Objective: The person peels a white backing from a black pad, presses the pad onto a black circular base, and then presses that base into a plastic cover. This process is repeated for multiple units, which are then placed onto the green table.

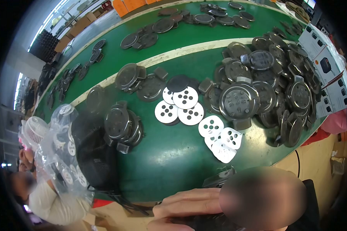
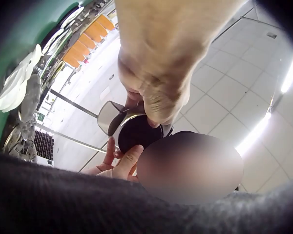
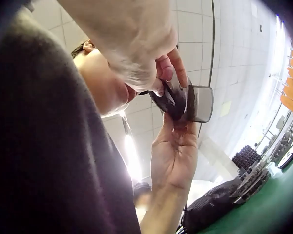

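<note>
Both hands hold a round dark casing with a clear smoky tab [image 2: 112,118], raised close to the person's face. In the left wrist view, the left hand [image 2: 158,92] grips its rim from above, with the thumb bent over the edge. Fingers of the right hand [image 3: 161,66] pinch the opposite side in the right wrist view, and the left palm shows below the casing. At the bottom of the head view, part of the casing's tab [image 1: 219,178] pokes out above a hand. Most of the casing there is covered by fingers and a blurred patch.
On the green table [image 1: 162,161] lie white discs with holes [image 1: 191,113] and several rounded white plates [image 1: 223,148]. A large heap of dark round casings [image 1: 266,84] is at right. Left stand a black mesh bag [image 1: 92,138] and a clear bag of white discs [image 1: 59,154].
</note>
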The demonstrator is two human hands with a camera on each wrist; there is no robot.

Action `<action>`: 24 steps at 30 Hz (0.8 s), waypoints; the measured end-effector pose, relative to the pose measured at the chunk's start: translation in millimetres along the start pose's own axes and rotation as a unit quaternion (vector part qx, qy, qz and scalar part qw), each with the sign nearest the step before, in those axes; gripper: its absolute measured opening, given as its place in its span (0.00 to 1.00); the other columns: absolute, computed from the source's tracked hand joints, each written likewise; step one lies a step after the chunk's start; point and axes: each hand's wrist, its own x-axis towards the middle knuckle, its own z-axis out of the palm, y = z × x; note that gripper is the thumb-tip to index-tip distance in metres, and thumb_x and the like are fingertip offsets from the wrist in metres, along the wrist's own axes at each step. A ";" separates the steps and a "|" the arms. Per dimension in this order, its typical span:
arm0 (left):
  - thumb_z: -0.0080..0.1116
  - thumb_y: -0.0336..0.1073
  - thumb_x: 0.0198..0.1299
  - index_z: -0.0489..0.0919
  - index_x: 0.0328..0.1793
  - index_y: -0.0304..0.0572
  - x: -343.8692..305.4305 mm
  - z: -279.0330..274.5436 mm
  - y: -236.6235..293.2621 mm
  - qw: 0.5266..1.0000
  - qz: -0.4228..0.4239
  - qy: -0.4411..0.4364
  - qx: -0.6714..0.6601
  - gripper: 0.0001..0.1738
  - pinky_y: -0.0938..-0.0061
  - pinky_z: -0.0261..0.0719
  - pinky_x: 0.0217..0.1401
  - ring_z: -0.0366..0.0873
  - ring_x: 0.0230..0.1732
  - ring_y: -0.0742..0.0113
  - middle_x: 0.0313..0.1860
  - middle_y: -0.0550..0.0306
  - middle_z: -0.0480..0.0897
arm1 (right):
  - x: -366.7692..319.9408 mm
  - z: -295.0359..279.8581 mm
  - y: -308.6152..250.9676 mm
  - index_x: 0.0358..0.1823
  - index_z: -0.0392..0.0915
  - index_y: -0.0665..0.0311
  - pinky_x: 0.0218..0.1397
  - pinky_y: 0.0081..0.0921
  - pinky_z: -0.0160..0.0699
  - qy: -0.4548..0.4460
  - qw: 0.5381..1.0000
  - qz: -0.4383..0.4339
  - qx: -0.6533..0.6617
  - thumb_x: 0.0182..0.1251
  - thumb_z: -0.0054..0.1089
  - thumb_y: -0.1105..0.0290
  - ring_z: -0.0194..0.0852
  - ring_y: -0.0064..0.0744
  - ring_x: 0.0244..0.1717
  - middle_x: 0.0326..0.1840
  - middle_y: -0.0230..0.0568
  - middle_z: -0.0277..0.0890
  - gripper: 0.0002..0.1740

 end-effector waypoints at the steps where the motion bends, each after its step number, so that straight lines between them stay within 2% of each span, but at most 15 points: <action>1: 0.31 0.46 0.60 0.66 0.59 0.30 0.8 -2.9 2.4 0.999 -0.032 -0.012 -0.012 0.29 0.65 0.48 0.70 0.57 0.66 0.52 0.59 0.40 0.67 | -0.7 0.5 0.8 0.30 0.71 0.62 0.17 0.20 0.67 -0.001 1.000 -0.003 0.000 0.36 0.57 0.80 0.66 0.32 0.24 0.27 0.43 0.69 0.14; 4: 0.32 0.48 0.58 0.65 0.60 0.28 3.5 0.3 20.9 0.988 -0.125 0.007 -0.087 0.32 0.66 0.43 0.71 0.52 0.68 0.55 0.62 0.41 0.64 | -0.1 0.1 2.3 0.30 0.71 0.62 0.18 0.20 0.68 -0.010 1.000 -0.008 0.003 0.36 0.56 0.80 0.66 0.32 0.25 0.27 0.43 0.69 0.14; 7: 0.33 0.49 0.58 0.66 0.60 0.29 4.6 9.5 27.9 0.971 -0.166 0.061 -0.160 0.32 0.66 0.41 0.71 0.50 0.69 0.56 0.64 0.42 0.61 | 1.3 1.0 -0.1 0.30 0.72 0.63 0.18 0.20 0.69 -0.007 1.000 0.009 0.003 0.37 0.56 0.80 0.66 0.32 0.24 0.28 0.43 0.69 0.14; 11: 0.34 0.50 0.58 0.66 0.60 0.29 3.3 8.0 24.5 0.973 -0.165 0.059 -0.149 0.33 0.66 0.40 0.72 0.49 0.69 0.55 0.64 0.41 0.61 | 1.6 3.9 -0.1 0.30 0.72 0.63 0.19 0.20 0.70 0.000 1.000 0.020 0.001 0.38 0.55 0.80 0.66 0.32 0.24 0.28 0.44 0.69 0.13; 14: 0.32 0.53 0.59 0.65 0.60 0.28 0.7 5.0 17.5 0.982 -0.126 0.045 -0.130 0.35 0.65 0.39 0.72 0.49 0.69 0.55 0.63 0.41 0.62 | 2.4 3.4 0.2 0.31 0.72 0.64 0.19 0.20 0.71 -0.005 1.000 0.024 0.009 0.38 0.55 0.81 0.66 0.33 0.24 0.28 0.44 0.69 0.13; 16: 0.35 0.52 0.59 0.65 0.60 0.27 2.7 5.9 19.3 0.978 -0.135 0.063 -0.149 0.34 0.65 0.41 0.71 0.50 0.69 0.55 0.62 0.41 0.63 | -4.7 0.6 8.3 0.31 0.72 0.66 0.19 0.20 0.71 -0.019 0.999 -0.034 0.006 0.38 0.56 0.80 0.67 0.33 0.24 0.28 0.44 0.69 0.13; 18: 0.37 0.47 0.58 0.65 0.58 0.26 6.6 10.3 13.3 0.982 -0.080 0.096 -0.145 0.31 0.67 0.46 0.67 0.55 0.65 0.55 0.59 0.40 0.65 | -1.6 -3.3 10.8 0.31 0.72 0.67 0.20 0.21 0.71 -0.067 0.997 -0.033 -0.008 0.40 0.56 0.80 0.67 0.33 0.25 0.28 0.44 0.69 0.12; 20: 0.40 0.43 0.57 0.64 0.56 0.26 14.1 18.0 -0.2 0.982 0.049 0.152 -0.104 0.27 0.68 0.51 0.63 0.59 0.60 0.55 0.56 0.38 0.67 | 23.3 -12.2 2.5 0.31 0.72 0.70 0.23 0.23 0.71 -0.148 0.988 0.026 -0.032 0.43 0.57 0.79 0.68 0.33 0.25 0.27 0.44 0.69 0.10; 22: 0.43 0.39 0.56 0.64 0.55 0.26 23.9 23.7 -15.7 0.960 0.178 0.211 -0.054 0.25 0.69 0.56 0.59 0.63 0.56 0.55 0.52 0.37 0.69 | 18.4 -7.4 1.6 0.32 0.71 0.67 0.20 0.21 0.65 -0.118 0.990 0.054 -0.054 0.44 0.60 0.76 0.65 0.31 0.22 0.24 0.40 0.69 0.11; 24: 0.46 0.34 0.55 0.63 0.53 0.25 30.8 31.5 -27.4 0.927 0.260 0.271 -0.008 0.22 0.70 0.61 0.55 0.67 0.52 0.55 0.49 0.36 0.71 | -4.6 13.4 6.7 0.32 0.70 0.59 0.13 0.17 0.53 0.021 0.996 0.053 -0.071 0.43 0.64 0.72 0.59 0.25 0.15 0.17 0.33 0.69 0.14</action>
